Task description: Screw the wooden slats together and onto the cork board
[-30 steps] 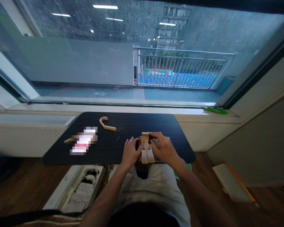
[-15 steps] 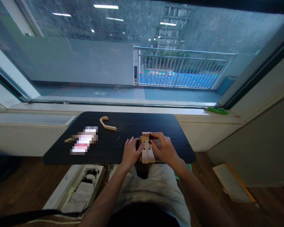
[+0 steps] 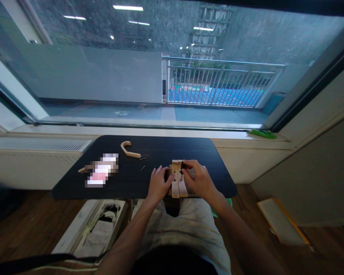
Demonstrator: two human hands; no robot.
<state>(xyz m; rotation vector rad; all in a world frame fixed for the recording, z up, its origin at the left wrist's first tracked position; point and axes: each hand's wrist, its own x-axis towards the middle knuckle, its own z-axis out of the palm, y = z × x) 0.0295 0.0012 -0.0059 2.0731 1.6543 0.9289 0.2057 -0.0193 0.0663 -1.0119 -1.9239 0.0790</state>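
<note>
Wide window glass (image 3: 103,76) fills my view above a black table (image 3: 157,149). At its near edge I see the right hand (image 3: 200,178) and left hand (image 3: 159,182) flanking a pale wooden block (image 3: 176,189). Left thumb touches the block's left side; whether those fingers grip it, I can't tell. Well beyond, leftward, lies a wooden hook (image 3: 132,154). Right thumb and forefinger pinch a small dark tool (image 3: 182,165) over the block's right half. Thin screws (image 3: 143,157) lie beside the hook's straight end.
</note>
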